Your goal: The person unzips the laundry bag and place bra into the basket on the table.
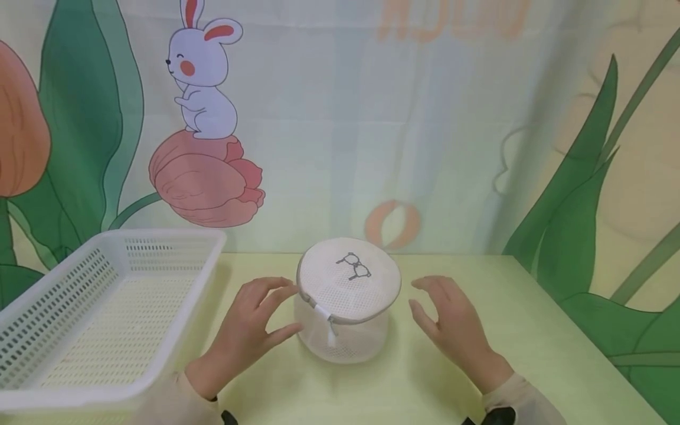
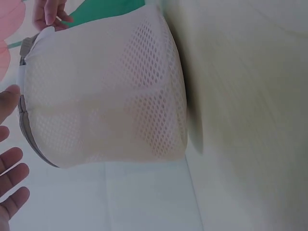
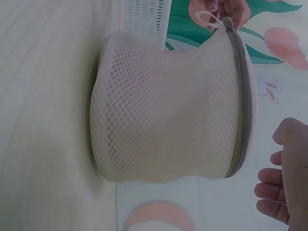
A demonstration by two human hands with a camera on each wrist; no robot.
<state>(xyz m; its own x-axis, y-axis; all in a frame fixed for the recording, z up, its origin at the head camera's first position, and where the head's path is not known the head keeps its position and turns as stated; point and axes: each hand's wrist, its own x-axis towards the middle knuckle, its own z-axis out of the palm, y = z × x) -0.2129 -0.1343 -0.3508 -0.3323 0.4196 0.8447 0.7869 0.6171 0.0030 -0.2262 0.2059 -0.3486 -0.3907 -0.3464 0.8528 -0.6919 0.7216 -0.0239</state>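
A round white mesh laundry bag (image 1: 347, 280) stands upright on the table, with a grey zip around its flat lid and a glasses print on top. My left hand (image 1: 252, 330) is at its left side, fingers gently bent and thumb apart. Those fingertips come right up to the lid's rim; whether they touch it I cannot tell. My right hand (image 1: 451, 321) hovers off the bag's right side with a gap between, fingers loosely curved around nothing. A white zip pull (image 1: 332, 336) hangs at the front left. The mesh side (image 3: 159, 110) looks slightly slumped in the right wrist view.
A white plastic basket (image 1: 175, 330) with slotted walls stands on the left of the pale yellow table (image 1: 531, 354). Behind the table hangs a printed cloth (image 1: 451, 147) with a rabbit, tulips and leaves.
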